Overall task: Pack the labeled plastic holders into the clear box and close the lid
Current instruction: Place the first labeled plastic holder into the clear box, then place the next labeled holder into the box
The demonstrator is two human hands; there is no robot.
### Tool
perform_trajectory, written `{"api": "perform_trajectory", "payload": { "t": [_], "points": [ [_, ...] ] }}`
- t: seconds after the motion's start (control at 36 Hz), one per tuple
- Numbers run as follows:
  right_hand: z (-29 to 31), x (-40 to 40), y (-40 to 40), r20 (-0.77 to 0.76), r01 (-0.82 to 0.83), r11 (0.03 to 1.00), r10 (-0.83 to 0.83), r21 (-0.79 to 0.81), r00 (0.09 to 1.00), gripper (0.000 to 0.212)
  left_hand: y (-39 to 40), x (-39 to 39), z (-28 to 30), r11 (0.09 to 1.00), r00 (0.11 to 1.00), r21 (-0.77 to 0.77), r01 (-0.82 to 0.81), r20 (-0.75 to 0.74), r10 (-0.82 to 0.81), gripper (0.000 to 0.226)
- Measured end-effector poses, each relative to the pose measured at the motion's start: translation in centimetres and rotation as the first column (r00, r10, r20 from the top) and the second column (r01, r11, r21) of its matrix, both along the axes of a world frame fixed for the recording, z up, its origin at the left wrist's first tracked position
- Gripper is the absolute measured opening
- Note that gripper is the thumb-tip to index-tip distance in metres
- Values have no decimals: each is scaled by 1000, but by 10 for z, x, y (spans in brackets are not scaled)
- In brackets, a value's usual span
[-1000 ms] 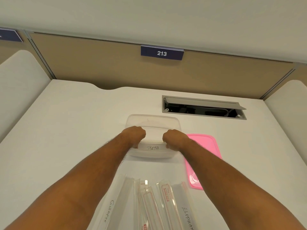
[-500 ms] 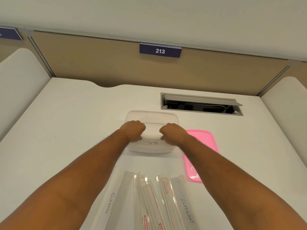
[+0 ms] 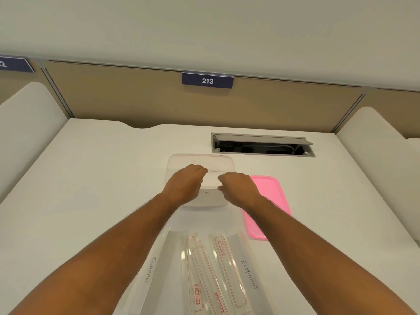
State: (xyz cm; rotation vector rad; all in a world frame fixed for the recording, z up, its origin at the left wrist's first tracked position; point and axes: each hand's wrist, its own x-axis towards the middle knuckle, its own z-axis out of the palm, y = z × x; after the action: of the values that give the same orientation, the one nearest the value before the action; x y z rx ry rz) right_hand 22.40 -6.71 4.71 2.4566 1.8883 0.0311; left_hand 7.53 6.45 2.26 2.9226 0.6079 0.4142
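Clear plastic box [image 3: 200, 161] sat on the white desk [image 3: 91, 189], mid-surface, just in front of the open cable hatch [image 3: 262, 145]. Both hands were over the box's near half. Left hand [image 3: 185, 185] had fingers curled down onto a labeled holder [image 3: 210, 196] lying across the box; right hand [image 3: 238, 189] likewise curled, at the holder's right end. Fingertips were hidden behind the knuckles, so whether they truly gripped the holder or only rested on it could not be told. Handwriting on the holder's front face was partly covered by the left hand and unreadable.

Pink lid [image 3: 267, 205] lay flat on the desk just right of the box, its near-left edge passing under the right forearm.

Nearer the camera, between the forearms, a fan of further clear holders lay on the desk: one marked "GIRAFFE" [image 3: 148, 271] at left, one marked "ELEPHANT" [image 3: 248, 275] at right, and between them several red-printed sleeves [image 3: 218, 269], overlapping.

Tan partition [image 3: 136, 98] behind the desk carried a navy plate reading 213 [image 3: 207, 80]. White side dividers stood at either end.
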Motion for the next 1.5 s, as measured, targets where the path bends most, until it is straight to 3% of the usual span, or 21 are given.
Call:
{"api": "perform_trajectory", "payload": {
  "t": [0.17, 0.69, 1.03, 1.31, 1.5],
  "points": [
    [2, -8, -27, -27, 69, 996, -68, 53, 997, 20, -27, 1, 4, 990, 988, 41, 136, 68, -138, 36],
    [-35, -39, -133, -181, 352, 932, -333, 85, 925, 31, -102, 25, -19, 928, 929, 54, 368, 15, -369, 31],
    [-62, -65, -199, -221, 470, 872, -489, -135, 844, 35, -133, 34, -37, 827, 794, -245, 506, -241, -558, 54],
    [-72, -78, -224, -288, 502, 806, -584, -313, 759, 47, -146, 44, -46, 831, 704, -297, 470, -442, -556, 59],
    [-73, -87, -229, -297, 481, 792, -595, -377, 747, 53, -150, 47, -47, 836, 708, -302, 458, -444, -549, 60]
  ]
}}
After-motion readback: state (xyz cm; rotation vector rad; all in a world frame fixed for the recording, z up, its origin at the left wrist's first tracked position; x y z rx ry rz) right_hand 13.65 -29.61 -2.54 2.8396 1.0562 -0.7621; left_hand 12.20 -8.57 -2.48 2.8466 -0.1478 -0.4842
